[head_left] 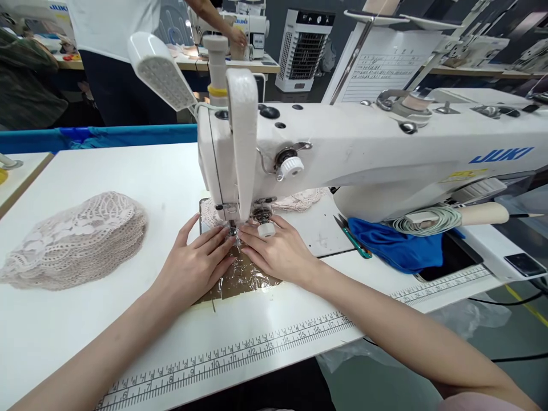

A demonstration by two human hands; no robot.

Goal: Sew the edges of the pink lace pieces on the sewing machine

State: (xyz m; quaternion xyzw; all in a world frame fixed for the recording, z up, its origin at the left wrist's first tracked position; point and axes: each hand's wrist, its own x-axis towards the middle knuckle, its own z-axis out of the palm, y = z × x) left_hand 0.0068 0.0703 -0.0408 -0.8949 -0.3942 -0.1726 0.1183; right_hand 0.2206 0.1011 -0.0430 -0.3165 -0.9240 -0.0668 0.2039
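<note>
My left hand [194, 262] lies flat with fingers stretched toward the needle [232, 228] of a white sewing machine [368, 148]. My right hand [278, 251] lies flat on the other side, its fingers pointing in toward the presser foot. Both press on a small piece of pale lace [210, 216] that runs under the foot and comes out behind the machine. Under my hands is a patch of brown tape [240, 282] on the table. The fabric right at the needle is mostly hidden by my fingers.
A stack of pale lace pieces [77, 240] sits at the left on the white table [128, 171]. Teal-handled snips [353, 240] and blue cloth [398, 245] lie under the machine arm. A ruler strip [257, 345] runs along the front edge. Another person [115, 51] stands behind.
</note>
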